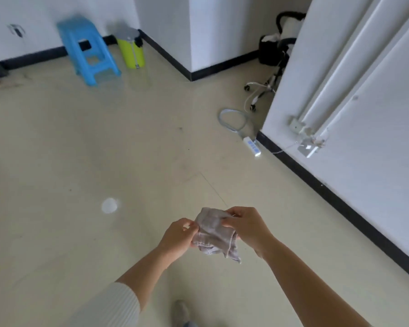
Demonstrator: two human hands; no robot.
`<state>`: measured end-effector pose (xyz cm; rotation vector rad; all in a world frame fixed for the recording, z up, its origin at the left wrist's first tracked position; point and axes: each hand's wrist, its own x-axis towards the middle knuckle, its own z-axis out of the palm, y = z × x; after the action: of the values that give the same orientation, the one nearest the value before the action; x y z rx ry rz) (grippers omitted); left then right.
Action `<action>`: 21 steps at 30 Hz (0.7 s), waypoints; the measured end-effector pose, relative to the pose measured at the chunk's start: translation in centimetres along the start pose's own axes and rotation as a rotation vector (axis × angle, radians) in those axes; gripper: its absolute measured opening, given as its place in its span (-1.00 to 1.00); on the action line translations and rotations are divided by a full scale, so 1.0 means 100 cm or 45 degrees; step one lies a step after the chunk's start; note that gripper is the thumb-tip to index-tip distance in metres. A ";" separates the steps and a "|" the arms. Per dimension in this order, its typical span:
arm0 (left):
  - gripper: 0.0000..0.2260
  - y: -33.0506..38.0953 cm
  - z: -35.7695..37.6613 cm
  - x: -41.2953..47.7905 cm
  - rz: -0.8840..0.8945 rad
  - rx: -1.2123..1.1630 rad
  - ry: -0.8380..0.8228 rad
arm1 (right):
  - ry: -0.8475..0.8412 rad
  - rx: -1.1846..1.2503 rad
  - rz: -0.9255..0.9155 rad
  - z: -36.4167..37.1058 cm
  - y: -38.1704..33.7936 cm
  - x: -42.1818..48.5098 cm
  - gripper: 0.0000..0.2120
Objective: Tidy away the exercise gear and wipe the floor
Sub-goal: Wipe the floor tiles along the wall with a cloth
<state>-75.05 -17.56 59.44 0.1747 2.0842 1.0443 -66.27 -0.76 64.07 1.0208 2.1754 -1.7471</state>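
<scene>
A crumpled grey cloth hangs between both hands above the beige floor, low in the middle of the view. My left hand pinches its left edge with thumb and fingers. My right hand grips its upper right part, fingers curled over the fabric. One corner of the cloth dangles below the hands. A pale round spot shows on the floor to the left of the hands.
A blue plastic stool and a yellow-green bin stand by the far wall. A white power strip with a coiled cable lies by the right wall. A wheeled black frame stands in the far corner. A shoe shows below.
</scene>
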 end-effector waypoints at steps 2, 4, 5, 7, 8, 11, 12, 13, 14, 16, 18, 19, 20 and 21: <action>-0.87 0.018 -0.053 -0.013 -0.009 -0.023 0.084 | -0.079 -0.105 -0.089 0.019 -0.061 0.008 -0.93; -0.84 0.035 -0.108 -0.021 0.009 -0.063 0.169 | -0.139 -0.191 -0.172 0.042 -0.120 0.021 -0.93; -0.83 0.043 -0.135 -0.023 0.028 -0.063 0.206 | -0.164 -0.229 -0.216 0.053 -0.148 0.028 -0.93; -0.82 0.060 -0.189 -0.022 0.056 -0.038 0.287 | -0.199 -0.292 -0.306 0.074 -0.203 0.044 -0.92; -0.81 0.069 -0.216 -0.021 0.067 -0.036 0.348 | -0.211 -0.315 -0.354 0.085 -0.231 0.051 -0.92; -0.79 0.095 -0.291 -0.011 0.078 -0.047 0.566 | -0.224 -0.341 -0.498 0.113 -0.310 0.073 -0.92; -0.76 0.104 -0.313 -0.007 0.082 -0.047 0.636 | -0.218 -0.350 -0.541 0.121 -0.333 0.082 -0.92; -0.74 0.114 -0.334 -0.001 0.097 -0.030 0.708 | -0.213 -0.358 -0.581 0.128 -0.355 0.092 -0.92; -0.71 0.122 -0.350 0.004 0.115 0.011 0.775 | -0.205 -0.369 -0.616 0.134 -0.373 0.101 -0.91; -0.67 0.141 -0.385 0.023 0.167 0.140 0.890 | -0.195 -0.388 -0.683 0.146 -0.411 0.128 -0.87; -0.63 0.160 -0.418 0.052 0.214 0.257 0.976 | -0.179 -0.418 -0.738 0.154 -0.447 0.162 -0.85; -0.63 0.170 -0.436 0.072 0.238 0.297 1.005 | -0.174 -0.436 -0.766 0.158 -0.467 0.184 -0.85; -0.62 0.181 -0.453 0.094 0.263 0.327 1.031 | -0.170 -0.445 -0.792 0.160 -0.486 0.208 -0.85; -0.62 0.193 -0.470 0.118 0.289 0.354 1.052 | -0.163 -0.447 -0.810 0.162 -0.505 0.233 -0.85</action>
<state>-119.94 -29.00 83.30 0.1294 3.0185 1.0579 -118.47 -10.23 87.24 0.1295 2.7677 -1.4730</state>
